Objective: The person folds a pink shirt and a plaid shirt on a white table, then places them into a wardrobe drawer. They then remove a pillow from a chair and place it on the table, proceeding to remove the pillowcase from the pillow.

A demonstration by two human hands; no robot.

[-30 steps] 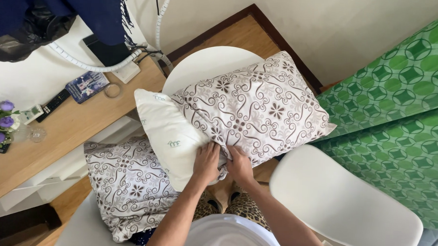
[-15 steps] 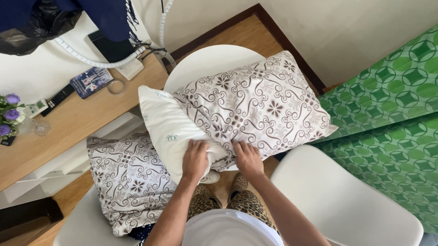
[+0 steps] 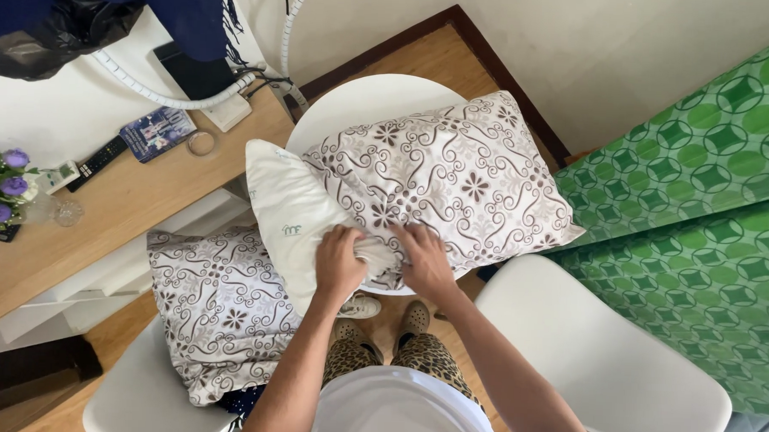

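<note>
Brown-patterned cotton pillowcase [image 3: 454, 184] half covers the plain white pillow [image 3: 287, 213] on the round white chair [image 3: 354, 104] (both hands, left hand [image 3: 338, 264] and right hand [image 3: 424, 260], pinch its open hem), best drawn evenly over the bare end.

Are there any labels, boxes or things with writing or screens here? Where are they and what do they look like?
Small logo mark: on the white pillow beside the left hand, greenish.
Booklet: on the wooden desk, flat rectangle, blue with pictures.
Remote control: left of the booklet, long, black.
</note>
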